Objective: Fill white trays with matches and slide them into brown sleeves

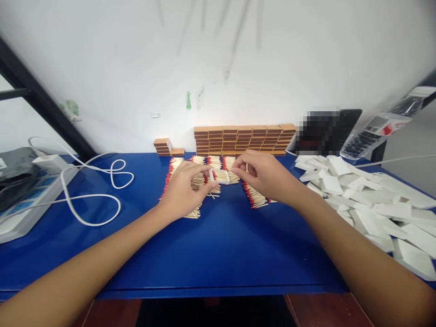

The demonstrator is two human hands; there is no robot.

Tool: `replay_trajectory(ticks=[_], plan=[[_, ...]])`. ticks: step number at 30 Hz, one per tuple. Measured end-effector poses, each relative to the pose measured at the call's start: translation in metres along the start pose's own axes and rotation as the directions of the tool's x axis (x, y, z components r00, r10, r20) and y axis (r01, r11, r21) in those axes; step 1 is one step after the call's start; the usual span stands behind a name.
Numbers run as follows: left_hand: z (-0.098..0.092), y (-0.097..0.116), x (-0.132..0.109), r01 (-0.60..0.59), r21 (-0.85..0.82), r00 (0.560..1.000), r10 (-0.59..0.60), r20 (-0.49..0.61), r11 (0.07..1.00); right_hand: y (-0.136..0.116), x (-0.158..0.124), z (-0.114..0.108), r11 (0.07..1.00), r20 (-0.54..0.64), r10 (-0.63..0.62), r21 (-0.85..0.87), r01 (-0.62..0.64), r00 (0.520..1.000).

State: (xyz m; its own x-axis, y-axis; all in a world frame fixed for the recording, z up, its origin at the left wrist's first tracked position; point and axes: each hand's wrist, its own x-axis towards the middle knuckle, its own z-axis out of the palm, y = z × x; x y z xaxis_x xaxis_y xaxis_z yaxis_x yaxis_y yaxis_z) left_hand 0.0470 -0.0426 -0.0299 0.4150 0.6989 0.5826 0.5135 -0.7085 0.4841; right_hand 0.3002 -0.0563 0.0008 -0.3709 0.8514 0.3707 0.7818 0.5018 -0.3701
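My left hand (185,188) pinches a small white matchbox tray (220,175) that has pale matchsticks in it, holding it just above the blue table (218,254). My right hand (264,175) hovers at the tray's right end, its fingers curled and pinched together on something I cannot make out. Rows of red-tipped matchsticks (254,195) lie on the table under and around both hands.
Stacked brown matchboxes (243,138) line the wall behind. A heap of flat white box sleeves (371,204) covers the right side. At left lie a power strip (23,200) and a looped white cable (98,190). A calculator (371,134) leans at the far right.
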Motion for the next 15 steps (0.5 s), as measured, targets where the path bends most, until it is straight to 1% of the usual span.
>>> replay_trajectory(ticks=[2,4,6,8,11,15], plan=[[-0.001,-0.001,0.001,0.017,0.018,0.999,-0.016,-0.034,1.0,0.008,0.001,-0.002,0.997,0.068,0.03,-0.078,-0.024,0.997],[-0.002,-0.002,0.002,0.029,0.042,0.998,-0.027,-0.052,0.999,0.014,0.003,0.0,0.991,0.173,0.042,-0.136,-0.018,0.984],[-0.003,-0.002,0.003,0.039,0.055,0.998,-0.036,-0.053,0.998,0.017,0.004,0.004,0.988,0.258,0.032,-0.152,0.008,0.965],[-0.003,-0.003,0.003,0.044,0.057,0.998,-0.041,-0.05,0.997,0.018,0.004,0.008,0.988,0.305,0.024,-0.152,0.024,0.952],[-0.003,-0.002,0.002,0.037,0.054,0.998,-0.034,-0.05,0.998,0.018,0.005,0.013,0.989,0.322,0.033,-0.146,0.015,0.946],[-0.004,0.0,0.002,0.024,0.06,0.999,-0.021,-0.05,0.998,0.02,0.004,0.017,0.988,0.283,0.039,-0.156,0.006,0.958]])
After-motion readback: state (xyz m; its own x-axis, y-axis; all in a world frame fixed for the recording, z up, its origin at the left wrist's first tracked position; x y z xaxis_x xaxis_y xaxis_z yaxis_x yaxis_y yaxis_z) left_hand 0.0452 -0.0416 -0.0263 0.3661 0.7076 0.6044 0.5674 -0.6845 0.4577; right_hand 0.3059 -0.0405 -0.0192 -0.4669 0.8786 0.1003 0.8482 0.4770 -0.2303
